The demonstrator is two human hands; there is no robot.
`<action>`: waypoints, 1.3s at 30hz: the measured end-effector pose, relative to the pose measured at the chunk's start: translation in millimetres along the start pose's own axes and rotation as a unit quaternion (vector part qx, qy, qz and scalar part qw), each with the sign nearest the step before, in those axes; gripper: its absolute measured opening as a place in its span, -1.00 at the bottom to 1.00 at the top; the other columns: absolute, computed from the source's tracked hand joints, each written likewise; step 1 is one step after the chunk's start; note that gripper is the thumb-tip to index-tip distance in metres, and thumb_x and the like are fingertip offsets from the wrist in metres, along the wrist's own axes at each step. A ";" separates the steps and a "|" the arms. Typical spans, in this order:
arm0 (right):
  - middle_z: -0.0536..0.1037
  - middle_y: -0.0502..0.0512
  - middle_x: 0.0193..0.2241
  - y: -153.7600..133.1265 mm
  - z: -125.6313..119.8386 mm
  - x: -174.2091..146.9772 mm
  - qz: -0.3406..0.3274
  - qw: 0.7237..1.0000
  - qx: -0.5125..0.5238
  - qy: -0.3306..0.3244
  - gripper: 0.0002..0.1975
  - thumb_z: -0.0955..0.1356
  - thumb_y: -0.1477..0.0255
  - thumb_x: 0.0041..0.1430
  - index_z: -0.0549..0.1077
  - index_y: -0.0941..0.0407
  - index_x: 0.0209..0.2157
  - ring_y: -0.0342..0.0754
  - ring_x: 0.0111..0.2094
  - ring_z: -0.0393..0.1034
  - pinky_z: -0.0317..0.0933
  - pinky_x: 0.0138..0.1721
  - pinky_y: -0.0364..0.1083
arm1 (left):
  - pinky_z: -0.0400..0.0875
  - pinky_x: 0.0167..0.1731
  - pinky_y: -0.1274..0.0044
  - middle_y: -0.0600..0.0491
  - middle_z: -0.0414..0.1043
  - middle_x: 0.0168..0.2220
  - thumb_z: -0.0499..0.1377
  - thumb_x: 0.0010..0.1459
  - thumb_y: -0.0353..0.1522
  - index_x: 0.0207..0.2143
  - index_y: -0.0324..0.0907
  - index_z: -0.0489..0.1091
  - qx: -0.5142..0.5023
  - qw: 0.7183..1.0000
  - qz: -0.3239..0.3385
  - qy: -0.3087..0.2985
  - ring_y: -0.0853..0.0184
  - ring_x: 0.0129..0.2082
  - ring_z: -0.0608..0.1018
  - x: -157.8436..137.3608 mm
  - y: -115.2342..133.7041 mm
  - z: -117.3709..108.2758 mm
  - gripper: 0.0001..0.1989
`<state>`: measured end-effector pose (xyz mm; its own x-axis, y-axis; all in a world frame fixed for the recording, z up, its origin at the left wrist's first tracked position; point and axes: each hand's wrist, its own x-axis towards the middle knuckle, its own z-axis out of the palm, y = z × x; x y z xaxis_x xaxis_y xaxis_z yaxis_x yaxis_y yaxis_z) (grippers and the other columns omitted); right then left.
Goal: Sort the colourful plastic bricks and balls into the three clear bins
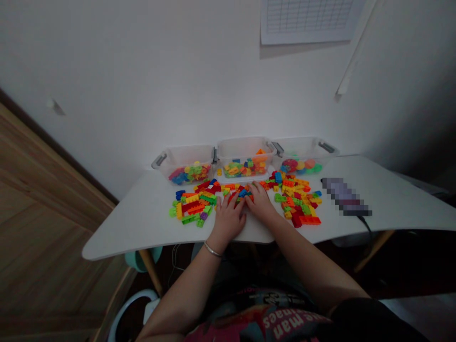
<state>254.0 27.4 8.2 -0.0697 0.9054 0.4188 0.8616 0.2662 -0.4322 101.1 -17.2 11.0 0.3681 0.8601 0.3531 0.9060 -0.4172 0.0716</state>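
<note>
My left hand rests low over the white table with its fingers spread, their tips at a small group of toy building bricks. Close beside it, my right hand reaches the same bricks from the right, fingers stretched out and apart. Red, blue and green pieces show between the two hands; others are partly hidden under the fingers. To the left lies a loose pile of coloured bricks, and to the right another pile. Neither hand is visibly closed around a brick.
Three clear plastic boxes stand along the wall: a left box and middle box with bricks, and a right box with round coloured pieces. A blurred-out device with a cable lies right on the white table.
</note>
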 end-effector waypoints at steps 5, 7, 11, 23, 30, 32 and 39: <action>0.50 0.33 -0.06 7.2 -37.9 -0.6 0.063 0.990 -0.121 0.046 -0.63 0.20 0.42 0.22 0.46 0.20 -0.01 0.16 -0.05 0.37 0.19 0.01 0.07 | -0.12 0.31 -0.03 -0.01 0.19 0.32 0.10 0.22 -0.26 0.25 0.00 0.25 -0.005 1.000 -0.001 -0.003 0.02 0.32 0.18 0.7 -1.0 -0.6 -0.47; 0.52 0.37 -0.13 15.5 -48.1 -1.5 0.109 0.977 -0.180 0.037 -0.67 0.24 0.36 0.20 0.51 0.21 -0.11 0.22 -0.10 0.38 0.19 -0.05 0.11 | -0.12 0.31 -0.03 -0.01 0.19 0.32 0.10 0.21 -0.27 0.24 0.00 0.25 -0.007 1.000 -0.002 -0.004 0.02 0.32 0.18 0.9 -1.1 -0.6 -0.47; 0.52 0.46 -0.13 33.7 -49.0 -4.7 0.125 0.964 -0.233 -0.012 -0.62 0.29 0.33 0.15 0.52 0.28 -0.11 0.32 -0.05 0.35 0.16 -0.03 0.17 | -0.09 0.31 -0.03 -0.01 0.20 0.31 0.10 0.21 -0.27 0.24 -0.01 0.26 -0.010 1.000 -0.007 -0.004 0.02 0.31 0.19 0.8 -0.7 -1.0 -0.48; 0.53 0.50 -0.15 47.7 -29.9 -5.3 0.102 0.960 -0.261 -0.002 -0.64 0.18 0.55 0.20 0.52 0.34 -0.10 0.30 -0.06 0.37 -0.02 0.15 0.26 | -0.09 0.31 -0.02 -0.02 0.19 0.32 0.10 0.22 -0.27 0.23 -0.01 0.27 -0.008 1.000 -0.010 -0.005 0.01 0.31 0.20 0.3 0.1 -2.6 -0.49; 0.54 0.33 -0.13 42.2 -26.8 6.2 0.033 0.987 -0.159 -0.022 -0.70 0.23 0.47 0.24 0.50 0.23 -0.09 0.17 -0.05 0.37 0.05 0.15 0.13 | -0.09 0.31 -0.01 -0.01 0.20 0.31 0.09 0.22 -0.27 0.23 -0.01 0.27 -0.008 1.000 -0.008 0.000 0.03 0.31 0.20 -0.5 -0.2 -1.1 -0.49; 0.54 0.31 -0.12 41.7 -26.4 8.4 0.013 0.993 -0.117 -0.003 -0.70 0.24 0.46 0.23 0.49 0.22 -0.08 0.14 -0.03 0.36 0.11 0.12 0.07 | -0.09 0.32 0.01 -0.01 0.20 0.31 0.09 0.22 -0.26 0.24 -0.01 0.26 -0.007 1.000 -0.008 -0.001 0.03 0.31 0.20 -0.6 -0.3 -0.8 -0.48; 0.55 0.25 -0.18 34.6 -30.1 9.3 -0.021 0.993 0.039 0.107 -0.73 0.27 0.40 0.20 0.49 0.19 -0.12 0.09 -0.13 0.39 0.24 0.00 0.03 | -0.06 0.31 0.02 -0.02 0.20 0.31 0.11 0.22 -0.28 0.27 -0.04 0.21 -0.034 0.999 -0.010 0.003 0.04 0.31 0.21 0.9 -0.7 -1.1 -0.45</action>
<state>298.4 35.0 21.2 0.0104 0.8041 0.5944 0.8183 0.3348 -0.4672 100.6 -16.5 12.3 0.3483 0.8672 0.3559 0.8971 -0.4185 0.1418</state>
